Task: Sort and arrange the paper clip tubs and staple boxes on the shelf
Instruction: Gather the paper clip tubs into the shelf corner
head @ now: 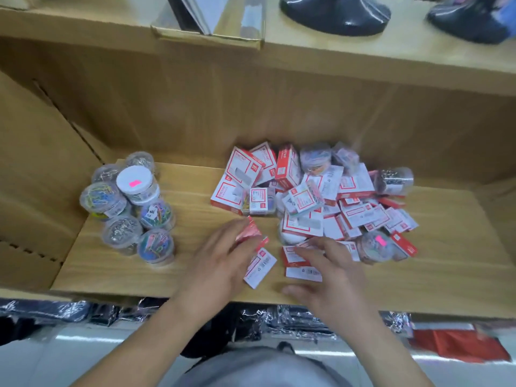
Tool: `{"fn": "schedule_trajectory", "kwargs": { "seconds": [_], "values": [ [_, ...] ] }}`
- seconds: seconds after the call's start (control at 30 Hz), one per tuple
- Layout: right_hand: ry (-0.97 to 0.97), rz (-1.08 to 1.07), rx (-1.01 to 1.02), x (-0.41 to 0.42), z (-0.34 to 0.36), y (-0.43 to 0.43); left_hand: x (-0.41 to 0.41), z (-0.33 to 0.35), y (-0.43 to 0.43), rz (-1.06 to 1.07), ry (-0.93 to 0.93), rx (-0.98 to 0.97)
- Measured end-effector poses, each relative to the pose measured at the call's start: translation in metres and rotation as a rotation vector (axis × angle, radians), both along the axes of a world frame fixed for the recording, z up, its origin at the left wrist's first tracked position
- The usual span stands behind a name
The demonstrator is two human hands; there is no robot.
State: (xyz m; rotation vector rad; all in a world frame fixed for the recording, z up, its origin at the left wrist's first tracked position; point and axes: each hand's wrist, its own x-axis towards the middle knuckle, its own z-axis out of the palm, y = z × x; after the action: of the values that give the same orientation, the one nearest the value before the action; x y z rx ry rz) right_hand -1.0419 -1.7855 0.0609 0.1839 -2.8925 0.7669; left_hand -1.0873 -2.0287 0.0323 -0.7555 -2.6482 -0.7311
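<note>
1. Staple boxes (321, 208) are heaped centre-right on shelf (173, 263), w/ a few tubs mixed in.
2. Small boxes (258, 265) are gripped by L hand (220, 263) at heap's front.
3. Flat box (303, 270) is touched by R hand (329, 283), fingers spread.
4. Paper clip tubs (131, 208) are grouped at left, well apart.

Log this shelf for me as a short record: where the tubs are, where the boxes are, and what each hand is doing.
tubs group: paper clip tubs clustered at the left of the shelf.
pile: staple boxes heaped at right, with a stray tub on its side at the far edge and others mixed in.
left hand: over red-and-white boxes at the pile's near edge; grip blurred.
right hand: fingers spread, resting on boxes.
</note>
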Motion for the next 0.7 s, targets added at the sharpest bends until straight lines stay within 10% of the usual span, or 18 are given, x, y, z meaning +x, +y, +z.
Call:
{"fn": "schedule_trajectory", "kwargs": {
  "seconds": [0.7],
  "values": [
    [0.241,0.04,0.333,-0.019,0.007,-0.012,-0.002,0.002,-0.009,0.219,-0.155,-0.096]
  ]
}}
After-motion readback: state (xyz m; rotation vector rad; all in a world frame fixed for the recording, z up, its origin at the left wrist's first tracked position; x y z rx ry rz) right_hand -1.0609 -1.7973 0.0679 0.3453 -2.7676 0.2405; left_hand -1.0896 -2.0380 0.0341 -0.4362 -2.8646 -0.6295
